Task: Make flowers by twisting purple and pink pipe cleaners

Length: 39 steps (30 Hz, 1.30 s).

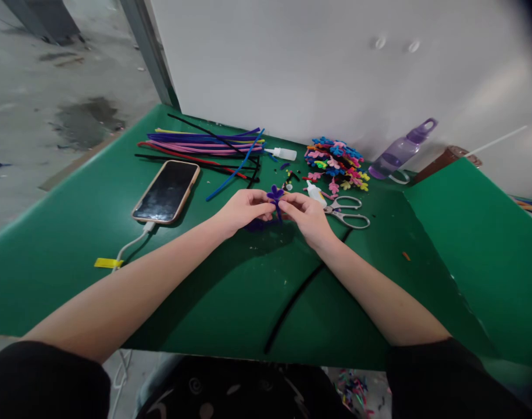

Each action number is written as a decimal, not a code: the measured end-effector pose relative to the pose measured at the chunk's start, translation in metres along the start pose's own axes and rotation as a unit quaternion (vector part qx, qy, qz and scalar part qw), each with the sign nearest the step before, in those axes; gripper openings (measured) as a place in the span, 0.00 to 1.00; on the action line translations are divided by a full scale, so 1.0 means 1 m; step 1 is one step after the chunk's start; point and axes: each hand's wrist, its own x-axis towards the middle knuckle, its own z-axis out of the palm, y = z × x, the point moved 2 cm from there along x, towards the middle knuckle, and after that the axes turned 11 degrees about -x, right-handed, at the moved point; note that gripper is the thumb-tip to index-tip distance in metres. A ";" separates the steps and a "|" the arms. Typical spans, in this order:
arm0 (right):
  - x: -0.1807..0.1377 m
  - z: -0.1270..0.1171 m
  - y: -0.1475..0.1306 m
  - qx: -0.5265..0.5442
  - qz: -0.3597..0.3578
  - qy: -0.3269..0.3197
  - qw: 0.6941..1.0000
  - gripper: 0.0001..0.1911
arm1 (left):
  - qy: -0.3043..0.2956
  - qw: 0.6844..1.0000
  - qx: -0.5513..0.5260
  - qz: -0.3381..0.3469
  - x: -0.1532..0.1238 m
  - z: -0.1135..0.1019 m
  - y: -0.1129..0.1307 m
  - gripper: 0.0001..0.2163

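Observation:
Both hands meet over the middle of the green table (74, 233). My left hand (242, 210) and my right hand (307, 216) each pinch a small purple pipe-cleaner flower (275, 195) between fingertips, holding it just above the table. A black pipe cleaner (296, 299) lies on the table below my right forearm. Small purple scraps lie under the hands.
A phone (166, 191) on a white cable lies left. Long pipe cleaners (204, 145) lie at the back beside a glue bottle (283, 153). A pile of finished coloured flowers (335, 163), scissors (347, 212), a purple water bottle (399, 152) and a second green panel (479, 244) are on the right.

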 end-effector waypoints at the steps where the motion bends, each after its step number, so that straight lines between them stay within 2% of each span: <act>1: 0.000 0.000 0.000 -0.006 -0.010 -0.007 1.000 0.11 | 0.000 1.000 -0.005 0.001 0.000 0.000 0.000 0.06; 7: -0.001 0.000 -0.006 -0.065 -0.067 -0.039 0.995 0.09 | 0.005 1.000 -0.001 0.015 -0.001 0.001 -0.002 0.05; 12: -0.002 0.000 -0.012 -0.145 -0.085 -0.012 0.986 0.09 | 0.031 0.998 0.052 0.026 -0.001 0.000 0.000 0.04; 19: -0.003 0.001 -0.004 -0.052 -0.037 0.044 0.997 0.11 | 0.023 0.999 -0.011 0.020 0.000 0.001 0.000 0.08; 26: -0.002 -0.004 -0.008 -0.079 -0.069 0.034 0.994 0.13 | 0.032 0.999 -0.020 0.031 0.000 -0.001 -0.002 0.09; 32: -0.006 -0.009 -0.019 -0.204 -0.159 0.065 0.964 0.08 | 0.033 0.999 -0.006 0.040 0.000 -0.001 -0.001 0.09; 39: -0.005 -0.012 -0.022 -0.280 -0.213 0.042 0.935 0.07 | 0.025 0.998 0.037 0.045 0.000 -0.003 0.000 0.08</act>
